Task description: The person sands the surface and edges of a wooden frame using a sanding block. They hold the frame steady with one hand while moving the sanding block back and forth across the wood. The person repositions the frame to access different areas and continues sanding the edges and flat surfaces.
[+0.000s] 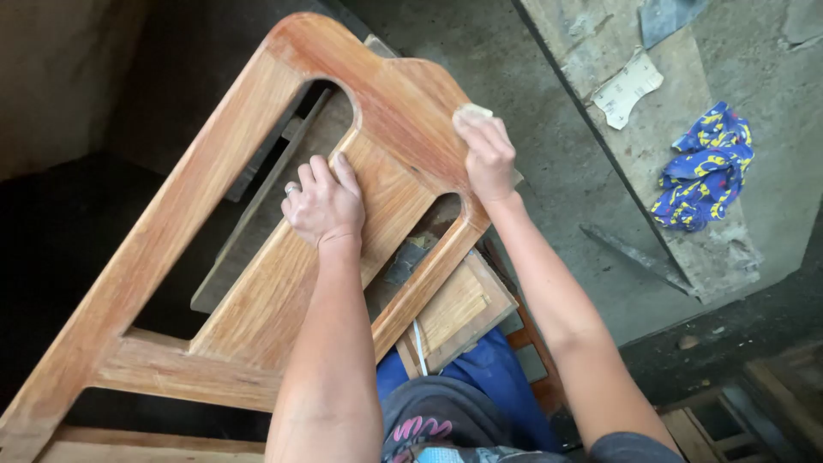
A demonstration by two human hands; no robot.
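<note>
A wooden chair back frame with a curved top rail and a central slat lies tilted across my lap. My left hand, with a ring on one finger, rests flat on the central slat near its top, fingers together. My right hand presses a small pale piece of sandpaper against the top rail near its right corner. The sandpaper shows only at my fingertips; the rest is hidden under the hand.
A smaller wooden panel lies under the frame by my knees. To the right, a concrete ledge carries a blue and yellow patterned cloth and a worn sheet of sandpaper. Wooden pieces sit at lower right.
</note>
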